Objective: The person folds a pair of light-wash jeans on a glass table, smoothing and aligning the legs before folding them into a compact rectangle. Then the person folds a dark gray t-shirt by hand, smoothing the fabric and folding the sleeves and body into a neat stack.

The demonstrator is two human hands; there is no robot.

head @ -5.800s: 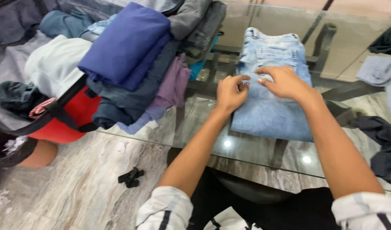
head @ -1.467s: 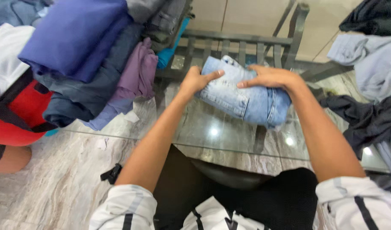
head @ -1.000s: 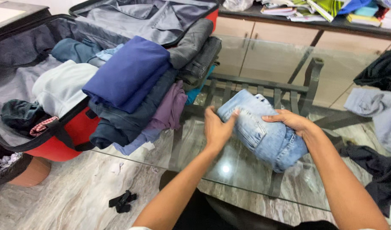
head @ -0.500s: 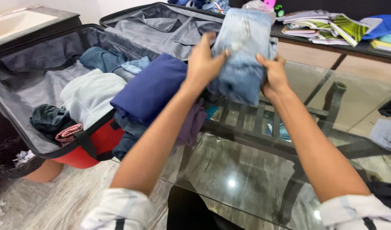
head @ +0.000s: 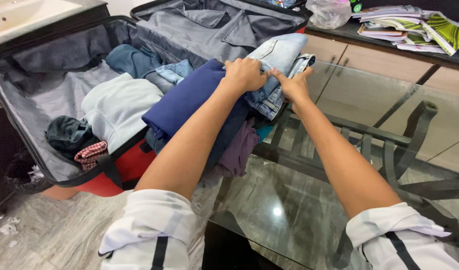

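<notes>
folded jeans [head: 277, 62]: lower part hidden under left hand [head: 244, 75] and right hand [head: 292, 85] | suitcase [head: 64, 55]: lid cut off at top edge | magazines [head: 414, 25]: cut off at right edge

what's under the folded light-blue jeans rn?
The folded light-blue jeans rest on the clothes stack beside the navy garment, both hands, left hand and right hand, on them. Purple cloth shows lower; what lies directly beneath is covered.

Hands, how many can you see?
2. The left hand presses on the folded light-blue jeans atop the clothes stack; the right hand grips their edge beside it. None hidden.
</notes>
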